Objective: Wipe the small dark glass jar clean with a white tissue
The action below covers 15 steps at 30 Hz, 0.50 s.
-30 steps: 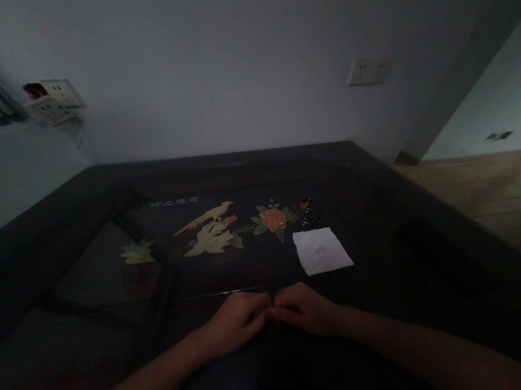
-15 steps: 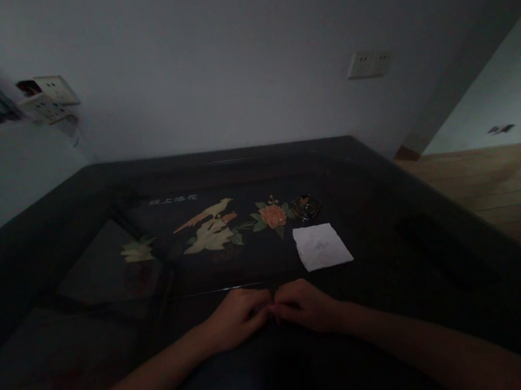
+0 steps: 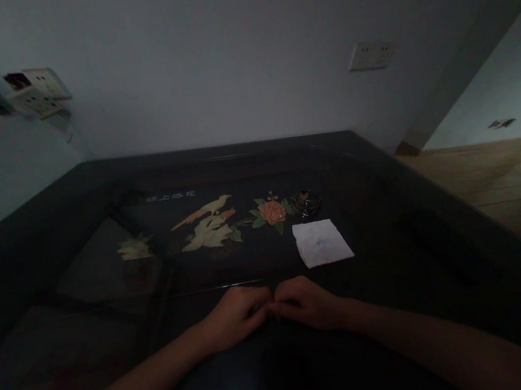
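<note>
My left hand (image 3: 238, 316) and my right hand (image 3: 306, 304) rest on the near part of a dark glass-topped table (image 3: 392, 248), fingertips meeting in the middle. Both have their fingers curled in. The dim light hides whether anything sits between them. A white folded napkin (image 3: 321, 242) lies flat on the table just beyond my right hand. Behind the napkin stands a small dark glass dish (image 3: 306, 204).
The tabletop carries an inlaid bird (image 3: 207, 221) and flower (image 3: 271, 211) picture. Wall sockets (image 3: 371, 55) sit on the back wall and more (image 3: 35, 90) at the left corner. Wooden floor (image 3: 504, 188) opens to the right.
The hands stay pressed together in place. The view has tipped down slightly, so everything sits a little higher in the frame.
</note>
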Each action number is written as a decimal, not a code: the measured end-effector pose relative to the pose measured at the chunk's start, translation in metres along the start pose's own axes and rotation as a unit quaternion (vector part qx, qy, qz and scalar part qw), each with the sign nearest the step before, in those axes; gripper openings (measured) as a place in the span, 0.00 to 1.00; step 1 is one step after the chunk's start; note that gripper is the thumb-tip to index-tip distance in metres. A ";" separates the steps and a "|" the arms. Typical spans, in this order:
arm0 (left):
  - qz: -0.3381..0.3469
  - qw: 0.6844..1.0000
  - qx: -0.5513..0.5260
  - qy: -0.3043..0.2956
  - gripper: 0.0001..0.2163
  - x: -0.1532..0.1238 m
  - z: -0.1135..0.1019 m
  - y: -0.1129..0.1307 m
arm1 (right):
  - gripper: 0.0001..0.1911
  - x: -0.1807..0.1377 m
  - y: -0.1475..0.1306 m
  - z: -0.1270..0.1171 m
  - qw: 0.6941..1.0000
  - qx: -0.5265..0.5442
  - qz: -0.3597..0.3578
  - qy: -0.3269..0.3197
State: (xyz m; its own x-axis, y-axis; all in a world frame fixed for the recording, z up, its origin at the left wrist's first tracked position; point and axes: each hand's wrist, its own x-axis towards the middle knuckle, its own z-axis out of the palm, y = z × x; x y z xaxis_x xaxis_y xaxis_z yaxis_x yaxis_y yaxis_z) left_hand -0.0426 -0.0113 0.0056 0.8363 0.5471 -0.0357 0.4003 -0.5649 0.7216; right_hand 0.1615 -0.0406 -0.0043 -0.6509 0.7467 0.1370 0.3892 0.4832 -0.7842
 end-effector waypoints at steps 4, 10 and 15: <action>-0.007 1.000 -0.005 -0.005 0.09 0.001 -0.001 0.001 | 0.24 0.000 -0.001 -0.001 1.000 0.013 0.003 0.004; -0.005 1.000 -0.005 -0.002 0.09 0.001 0.000 0.001 | 0.24 0.000 -0.003 -0.002 0.999 0.032 -0.010 0.009; 0.002 1.000 -0.007 0.003 0.09 0.001 0.000 0.001 | 0.23 0.000 -0.002 -0.001 1.000 0.014 0.002 0.004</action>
State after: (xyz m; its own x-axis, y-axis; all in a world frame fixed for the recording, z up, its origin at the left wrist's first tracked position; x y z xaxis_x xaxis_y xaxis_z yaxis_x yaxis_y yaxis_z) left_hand -0.0413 -0.0112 0.0064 0.8355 0.5487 -0.0290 0.3923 -0.5588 0.7306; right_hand 0.1613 -0.0416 -0.0020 -0.6446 0.7517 0.1390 0.3734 0.4683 -0.8008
